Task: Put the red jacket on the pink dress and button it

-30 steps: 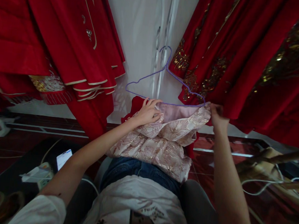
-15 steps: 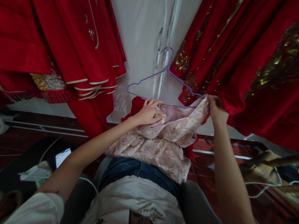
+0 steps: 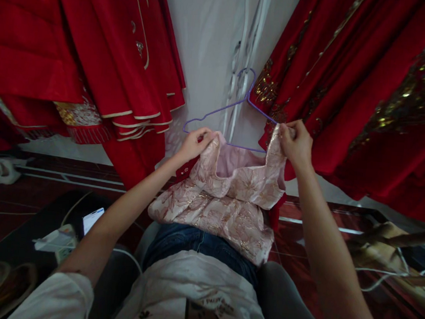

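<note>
Head view: both your hands are on the pink floral garment [image 3: 227, 200]. Left hand [image 3: 196, 144]: thumb and fingers pinched together on the top of the strap at your left. Right hand [image 3: 297, 143]: same kind of pinch, clamped on the top of the other strap, sitting a bit higher in view. Garment hangs between and below the two grips, neckline spread open, paler lining showing inside; lower part is bunched in folds down over your jeans [image 3: 201, 243]. Purple hanger [image 3: 248, 95] is just beyond the garment, hook up by the white rods [image 3: 235, 109]. Its lower bar runs across behind the neckline gap; its left end pokes out past the left strap, near your left hand. Right end is hidden behind strap and grip, so can't tell if it's inside the strap. Red clothes at left [image 3: 96, 45] and gold-trimmed red clothes at right [image 3: 337, 91] flank the hanger. Lit phone [image 3: 92, 220] lies beside your left forearm, well apart from the garment.
</note>
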`<state>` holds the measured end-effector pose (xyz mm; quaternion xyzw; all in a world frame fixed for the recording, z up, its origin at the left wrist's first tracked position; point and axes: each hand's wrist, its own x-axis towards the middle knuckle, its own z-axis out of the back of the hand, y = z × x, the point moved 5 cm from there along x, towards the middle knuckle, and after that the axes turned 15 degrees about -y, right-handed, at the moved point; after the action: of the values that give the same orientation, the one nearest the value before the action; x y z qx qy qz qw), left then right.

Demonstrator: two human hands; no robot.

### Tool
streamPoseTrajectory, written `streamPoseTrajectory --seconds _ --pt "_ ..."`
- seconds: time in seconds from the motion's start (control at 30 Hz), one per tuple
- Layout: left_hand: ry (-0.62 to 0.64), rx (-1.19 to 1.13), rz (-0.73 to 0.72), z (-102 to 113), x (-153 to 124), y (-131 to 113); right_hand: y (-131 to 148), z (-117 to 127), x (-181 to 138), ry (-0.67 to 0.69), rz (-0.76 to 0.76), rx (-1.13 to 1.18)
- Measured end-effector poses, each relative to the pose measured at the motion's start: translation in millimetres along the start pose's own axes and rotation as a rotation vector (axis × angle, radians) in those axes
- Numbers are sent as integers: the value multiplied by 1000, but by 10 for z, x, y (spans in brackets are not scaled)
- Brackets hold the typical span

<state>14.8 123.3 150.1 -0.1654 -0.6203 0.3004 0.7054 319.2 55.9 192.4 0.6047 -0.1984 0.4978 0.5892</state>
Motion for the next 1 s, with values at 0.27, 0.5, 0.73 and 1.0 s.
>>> streamPoseTrajectory --seconds 0.27,0.5,0.73,1.0 --pt "-208 184 115 1023 -26 734 4 100 127 1 -29 -13" --pt "-164 157 170 1078 -117 998 -17 100 161 10 -1 15" --pt "-186 161 164 1054 -47 942 -39 89 165 5 -32 -6" --pt "-184 122 39 809 378 531 -40 112 161 16 4 -4"
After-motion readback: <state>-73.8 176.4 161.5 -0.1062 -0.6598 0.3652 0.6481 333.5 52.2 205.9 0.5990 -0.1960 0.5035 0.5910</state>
